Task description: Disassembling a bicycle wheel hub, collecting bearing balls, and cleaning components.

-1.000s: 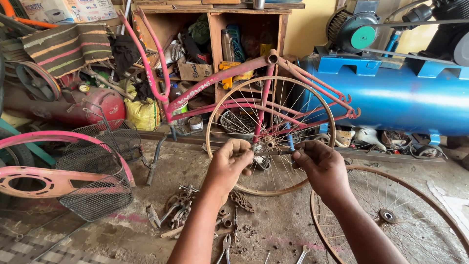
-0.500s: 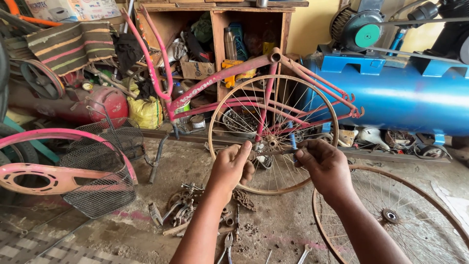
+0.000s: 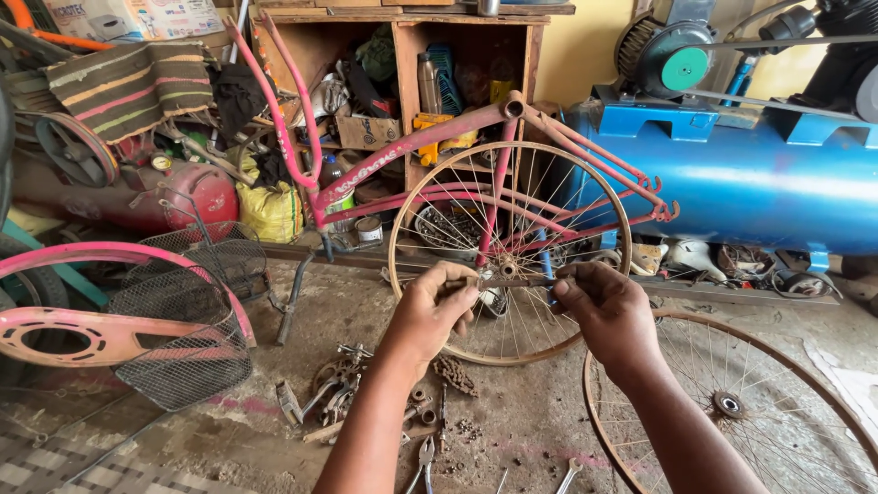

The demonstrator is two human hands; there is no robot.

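Hands are meeting in front of the upright bicycle wheel (image 3: pixel 512 252), which is standing on the concrete floor (image 3: pixel 540 412) against the pink bicycle frame (image 3: pixel 412 146). Left hand (image 3: pixel 437 311) is pinching one end of a thin metal axle (image 3: pixel 508 283), its grip closed round the rod between thumb and curled fingers; right hand (image 3: pixel 605 311) is pinching the other end, fingertips tight on it. Axle is lying level, its long axis running left to right across the view, just below the wheel's hub (image 3: pixel 506 268) and in front of the spokes. Second wheel (image 3: pixel 732 402) is lying flat on the floor at the right, near the right forearm. Pliers (image 3: pixel 424 457), a chain piece (image 3: pixel 455 373) and small parts are lying scattered on the floor below the hands. Blue compressor tank (image 3: pixel 759 192) is sitting behind.
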